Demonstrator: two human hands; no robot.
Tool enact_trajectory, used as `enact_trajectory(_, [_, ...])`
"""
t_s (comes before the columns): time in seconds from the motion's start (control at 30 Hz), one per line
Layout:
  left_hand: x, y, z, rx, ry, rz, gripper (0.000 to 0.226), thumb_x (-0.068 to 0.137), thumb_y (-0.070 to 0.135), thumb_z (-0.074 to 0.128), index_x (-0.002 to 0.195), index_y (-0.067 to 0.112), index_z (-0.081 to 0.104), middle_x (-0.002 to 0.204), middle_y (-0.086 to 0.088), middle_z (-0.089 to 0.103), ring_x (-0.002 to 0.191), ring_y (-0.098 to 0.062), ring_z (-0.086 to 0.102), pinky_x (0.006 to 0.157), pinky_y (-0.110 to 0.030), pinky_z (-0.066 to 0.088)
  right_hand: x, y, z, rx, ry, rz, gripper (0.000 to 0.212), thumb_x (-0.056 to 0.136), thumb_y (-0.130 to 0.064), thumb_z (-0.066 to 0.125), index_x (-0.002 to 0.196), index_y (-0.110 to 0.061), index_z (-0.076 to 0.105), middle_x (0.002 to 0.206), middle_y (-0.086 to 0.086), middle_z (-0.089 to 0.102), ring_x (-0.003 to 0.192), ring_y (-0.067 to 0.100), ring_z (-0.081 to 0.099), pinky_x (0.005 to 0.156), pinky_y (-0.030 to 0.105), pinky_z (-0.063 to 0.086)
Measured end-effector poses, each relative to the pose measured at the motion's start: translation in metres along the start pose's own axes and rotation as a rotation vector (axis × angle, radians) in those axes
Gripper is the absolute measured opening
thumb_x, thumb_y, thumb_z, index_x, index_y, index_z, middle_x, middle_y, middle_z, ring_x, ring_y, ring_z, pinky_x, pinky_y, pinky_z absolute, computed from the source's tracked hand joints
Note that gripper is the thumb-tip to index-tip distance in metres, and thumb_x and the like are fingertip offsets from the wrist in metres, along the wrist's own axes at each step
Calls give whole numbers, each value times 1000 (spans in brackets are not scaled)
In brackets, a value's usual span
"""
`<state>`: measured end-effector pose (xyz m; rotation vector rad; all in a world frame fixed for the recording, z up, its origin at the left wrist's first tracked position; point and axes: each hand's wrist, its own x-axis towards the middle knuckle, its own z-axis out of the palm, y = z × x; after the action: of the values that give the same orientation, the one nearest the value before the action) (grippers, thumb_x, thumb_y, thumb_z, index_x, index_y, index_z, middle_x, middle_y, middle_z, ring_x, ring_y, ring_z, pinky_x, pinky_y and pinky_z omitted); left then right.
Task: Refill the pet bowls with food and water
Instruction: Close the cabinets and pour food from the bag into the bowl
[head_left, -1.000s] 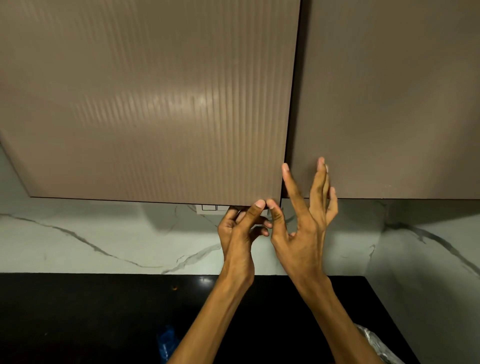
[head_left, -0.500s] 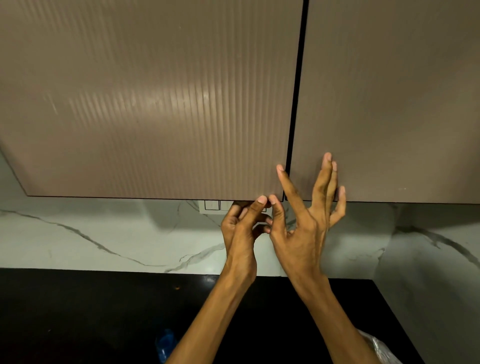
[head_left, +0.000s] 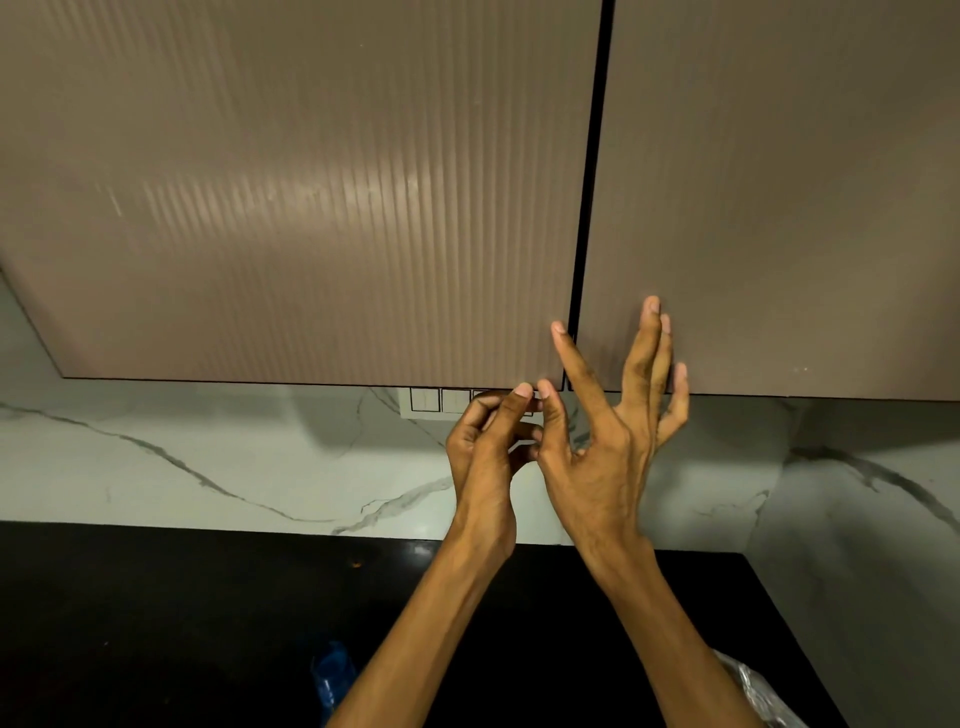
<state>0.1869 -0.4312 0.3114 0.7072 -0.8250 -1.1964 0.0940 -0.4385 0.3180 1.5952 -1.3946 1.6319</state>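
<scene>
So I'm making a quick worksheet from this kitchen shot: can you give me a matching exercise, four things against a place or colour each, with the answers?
Things:
1. left cabinet door
2. countertop
3. switch plate
4. blue item

Descriptions:
A. black, running along the bottom of the view
B. brown with fine vertical ribs
C. on the countertop, beside the left forearm
D. on the marble wall, just under the cabinet's bottom edge

Pairs: 1-B, 2-A, 3-D, 4-C
</scene>
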Motion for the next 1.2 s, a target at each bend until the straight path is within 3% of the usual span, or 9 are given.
enact_trajectory(0.1, [-3, -3, -1, 24, -8, 5, 29, 96, 24, 69, 110, -2, 70, 108, -18, 74, 88, -28, 66, 84, -44, 56, 0, 0, -3, 23, -13, 1, 50, 100, -31, 69, 148, -32, 56, 169, 25, 19, 159, 34, 16, 126, 55, 12])
enact_trajectory(0.23, [-7, -5, -1, 51, -39, 23, 20, 97, 22, 69, 106, 5, 71, 99, -10, 74, 85, -24, 66, 80, -42, 58, -1, 3, -8, 90, -32, -2, 49, 99, -30, 69, 147, -27, 58, 169, 24, 21, 159, 34, 17, 125, 58, 13])
enact_trajectory(0.8, [-64, -13, -7, 57, -32, -56, 27, 95, 22, 69, 110, 0, 70, 93, -3, 74, 74, -13, 66, 72, -37, 55, -44, -6, -53, 257, -118, 114, 47, 99, -23, 67, 145, -18, 60, 168, 12, 31, 157, 23, 29, 126, 55, 19])
enact_trajectory(1.0, [-108, -15, -10, 76, -68, -86, 23, 97, 22, 68, 107, 2, 71, 93, -2, 73, 78, -14, 66, 74, -39, 55, -72, -12, -89, 254, -159, 199, 45, 100, -25, 65, 144, -21, 60, 165, 3, 39, 153, 12, 33, 124, 27, 19])
enact_trajectory(1.1, [-131, -20, -14, 71, -79, -105, 21, 98, 19, 67, 107, 1, 71, 96, -6, 72, 83, -18, 66, 83, -51, 56, -89, -16, -106, 241, -166, 233, 43, 101, -23, 62, 144, -19, 61, 160, 3, 47, 149, 12, 40, 120, 31, 31])
enact_trajectory(1.2, [-155, -25, -15, 69, -72, -141, 18, 98, 18, 67, 106, 3, 72, 94, -7, 71, 79, -16, 66, 80, -44, 55, -104, -18, -126, 242, -184, 258, 43, 101, -24, 60, 143, -19, 60, 155, 2, 54, 147, 12, 45, 118, 30, 35])
